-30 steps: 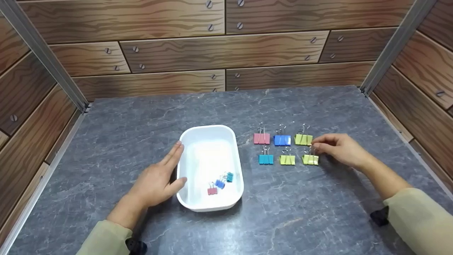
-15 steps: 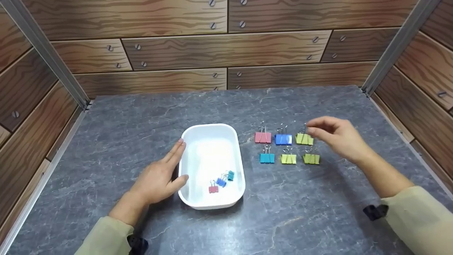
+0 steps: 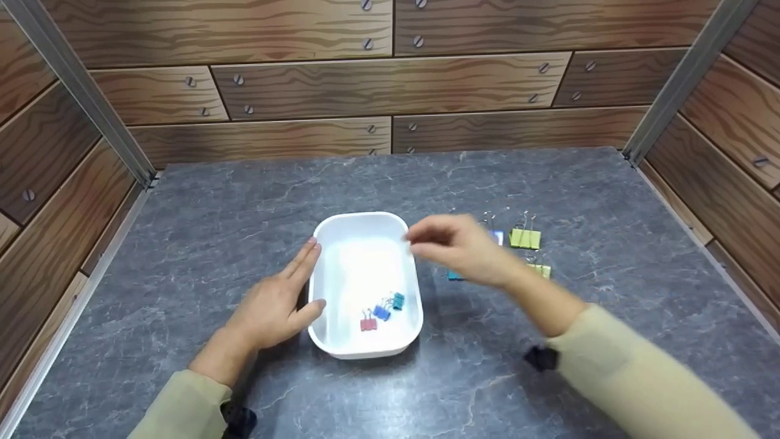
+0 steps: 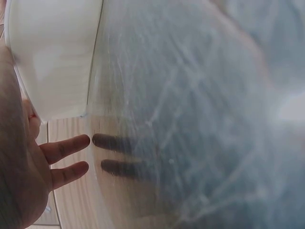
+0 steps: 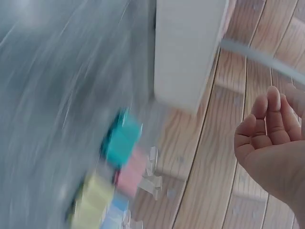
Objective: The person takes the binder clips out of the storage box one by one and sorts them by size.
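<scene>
A white tray [image 3: 365, 350] sits on the grey marbled surface [image 3: 390, 183], and everything else can be placed against it. The left hand [image 3: 274, 308] lies against the tray's left wall, its fingers [image 3: 303, 262] straight and relaxed along the rim, the thumb touching the near-left corner; it grips nothing. In the left wrist view the same hand [image 4: 21, 181] shows flat beside the tray wall [image 4: 52, 57].

Inside the tray, toward its near right part, lie three small binder clips close together: a red clip [image 3: 367, 324], a blue clip [image 3: 381, 313] and a teal clip [image 3: 397, 301].

The right hand [image 3: 460, 247] hovers above the tray's right rim, blurred, its fingers [image 3: 420, 235] bent and bunched at the tips over the rim. Whether they pinch anything cannot be told; the right wrist view shows loosely curled fingers [image 5: 267, 124] with nothing plainly between them.

To the right of the tray, on the surface, stand larger binder clips, partly hidden by the right hand: a green clip [image 3: 524, 238] farthest out, a yellow-green clip [image 3: 540, 270] nearer the person, and slivers of a blue one [image 3: 496, 236] and a teal one [image 3: 454, 276].
</scene>
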{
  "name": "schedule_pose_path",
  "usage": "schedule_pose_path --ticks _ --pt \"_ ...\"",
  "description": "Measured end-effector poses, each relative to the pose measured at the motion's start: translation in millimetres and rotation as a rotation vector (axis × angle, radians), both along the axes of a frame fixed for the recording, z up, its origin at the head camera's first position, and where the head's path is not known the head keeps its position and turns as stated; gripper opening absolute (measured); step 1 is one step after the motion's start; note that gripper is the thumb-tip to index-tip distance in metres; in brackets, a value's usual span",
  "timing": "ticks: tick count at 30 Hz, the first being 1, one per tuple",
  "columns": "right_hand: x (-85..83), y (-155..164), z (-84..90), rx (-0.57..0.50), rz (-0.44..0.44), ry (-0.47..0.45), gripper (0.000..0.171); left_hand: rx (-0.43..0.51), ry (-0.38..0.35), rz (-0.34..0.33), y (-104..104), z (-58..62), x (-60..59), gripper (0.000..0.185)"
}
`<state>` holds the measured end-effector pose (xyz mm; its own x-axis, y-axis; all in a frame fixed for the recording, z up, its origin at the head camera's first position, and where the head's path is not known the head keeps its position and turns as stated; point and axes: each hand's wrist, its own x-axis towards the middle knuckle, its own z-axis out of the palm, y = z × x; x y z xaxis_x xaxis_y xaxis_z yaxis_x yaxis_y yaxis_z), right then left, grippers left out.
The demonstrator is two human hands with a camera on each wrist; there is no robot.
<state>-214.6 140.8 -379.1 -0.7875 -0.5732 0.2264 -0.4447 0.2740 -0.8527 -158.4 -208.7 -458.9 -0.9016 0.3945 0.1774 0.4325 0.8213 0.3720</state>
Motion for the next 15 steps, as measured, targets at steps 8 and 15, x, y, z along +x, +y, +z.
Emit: schedule_pose_path --ticks 8,15 --pt "4.6 -51 -28.1 0.091 0.108 -0.006 0.022 -0.009 -0.015 0.011 1 -1.3 -0.6 0.091" --pt "7.4 -61 -42.6 0.171 0.096 0.055 0.018 -0.004 0.017 -0.001 0 -1.4 -1.3 0.091"
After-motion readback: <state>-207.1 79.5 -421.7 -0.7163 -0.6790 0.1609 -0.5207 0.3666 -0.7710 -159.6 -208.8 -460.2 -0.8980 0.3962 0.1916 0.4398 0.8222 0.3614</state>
